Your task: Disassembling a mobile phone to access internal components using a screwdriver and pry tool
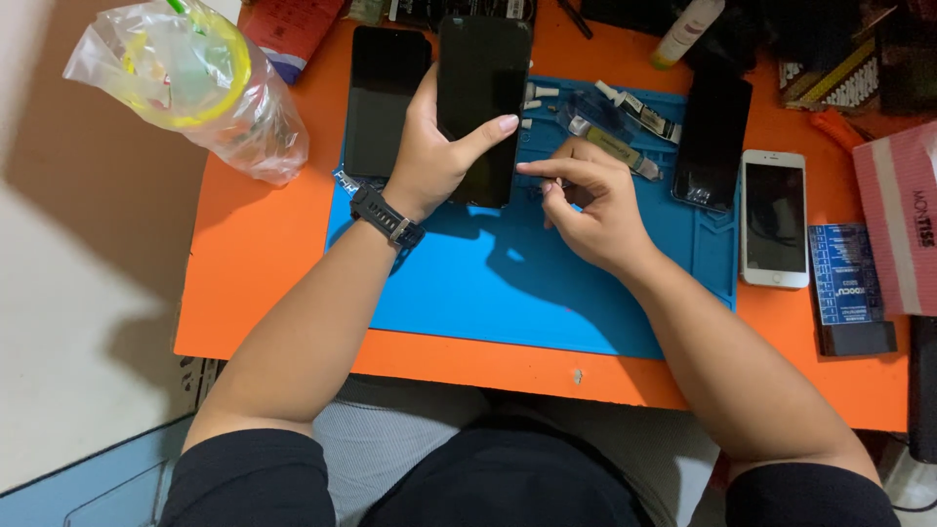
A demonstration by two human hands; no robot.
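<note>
My left hand (439, 146) grips a black phone screen panel (480, 88), holding it upright-tilted above the blue work mat (508, 293), thumb across its face. A black wristwatch (387, 217) sits on that wrist. My right hand (586, 200) hovers just right of the panel's lower edge, index finger and thumb pinched together near the panel; whether something tiny sits between them cannot be told. A second black panel (383, 98) lies flat on the mat's left edge, behind my left hand.
The orange table (264, 254) bears a plastic bag with a yellow ring (195, 83) at far left, a black phone (711, 141), a white phone (774, 217), a small blue circuit board (845, 273), a pink box (903, 220), small glue tubes (625, 112) and tool clutter at the back.
</note>
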